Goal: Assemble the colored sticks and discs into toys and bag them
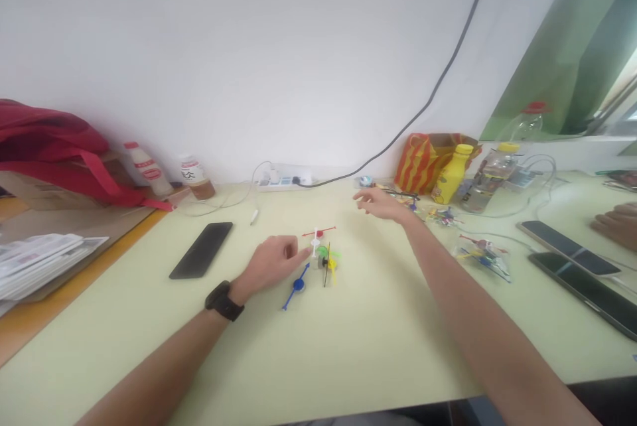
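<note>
My left hand (273,259), with a dark watch (225,301) on its wrist, rests on the table with loosely curled fingers. A gap shows between fingers and thumb, and I see nothing held there. Its thumb tip is at the white arrow spinner (315,243); contact is unclear. Clustered beside it are a red arrow spinner (320,233), a green one (323,251), a yellow one (332,265) and a black one (326,263). A blue arrow spinner (298,286) lies nearer me. Farther back, my right hand (381,204) reaches over the table, fingers apart, nothing visible in them.
A black phone (202,250) lies left. Bottles (194,177) and a power strip (283,178) line the wall. Right are a striped bag (415,164), a yellow bottle (452,175), loose colourful pieces (442,215), bagged spinners (485,257), two phones (570,248) and another person's hand (617,223).
</note>
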Demonstrator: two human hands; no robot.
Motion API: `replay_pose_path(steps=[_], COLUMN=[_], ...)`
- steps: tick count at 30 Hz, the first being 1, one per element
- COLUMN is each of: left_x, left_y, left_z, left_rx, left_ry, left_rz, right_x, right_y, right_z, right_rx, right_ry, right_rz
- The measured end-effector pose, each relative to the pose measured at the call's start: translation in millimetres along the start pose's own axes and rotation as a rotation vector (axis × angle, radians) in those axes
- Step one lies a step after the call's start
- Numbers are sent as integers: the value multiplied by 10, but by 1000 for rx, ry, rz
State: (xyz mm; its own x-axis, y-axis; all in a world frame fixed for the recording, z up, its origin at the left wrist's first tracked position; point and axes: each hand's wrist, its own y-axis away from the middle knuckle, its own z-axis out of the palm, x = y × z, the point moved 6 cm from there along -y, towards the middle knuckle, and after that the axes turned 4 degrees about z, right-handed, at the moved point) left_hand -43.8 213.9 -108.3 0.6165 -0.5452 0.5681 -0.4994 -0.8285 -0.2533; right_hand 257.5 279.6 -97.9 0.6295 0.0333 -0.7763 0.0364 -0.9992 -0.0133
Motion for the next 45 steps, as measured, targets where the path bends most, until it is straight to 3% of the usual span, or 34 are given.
replay_pose_path(steps=[3,5,9,13,16,20,22,25,28,32,37,41,45], left_x=[97,146,120,-11,-127,-231,-238,-239,-267,-375,-457,-390,-335], left_y=[41,92,113,50,-24,-76,-85,-93,-115,-150,-141,-127,-130], left_z=[31,75,63,24,4,40,52,58,65,66,90,55,58], left_rx=[-216,-363,-434,-419,-323,-185,-117,-47,-20,36,81,152,140], left_ry=[8,31,98,199,246,391,495,646,816,958,879,807,766], left_rz=[144,207,196,140,88,-29,-77,-148,-191,-195,-195,-116,-56], right_x=[-318,-571,-804,-772,-659,-556,-589,-697,-750,-719,-686,-854,-961], right_y=[68,197,412,416,404,498,500,421,359,356,374,410,448], right_z=[351,646,1050,1003,812,627,562,539,669,911,859,836,1064], right_rx=[-81,-186,-384,-480,-533,-714,-678,-437,-252,-288,-318,-198,-295], right_ry=[30,102,216,211,249,334,332,284,213,244,270,51,-200], right_rz=[-144,-359,-573,-507,-368,-261,-278,-354,-417,-480,-349,-376,-440])
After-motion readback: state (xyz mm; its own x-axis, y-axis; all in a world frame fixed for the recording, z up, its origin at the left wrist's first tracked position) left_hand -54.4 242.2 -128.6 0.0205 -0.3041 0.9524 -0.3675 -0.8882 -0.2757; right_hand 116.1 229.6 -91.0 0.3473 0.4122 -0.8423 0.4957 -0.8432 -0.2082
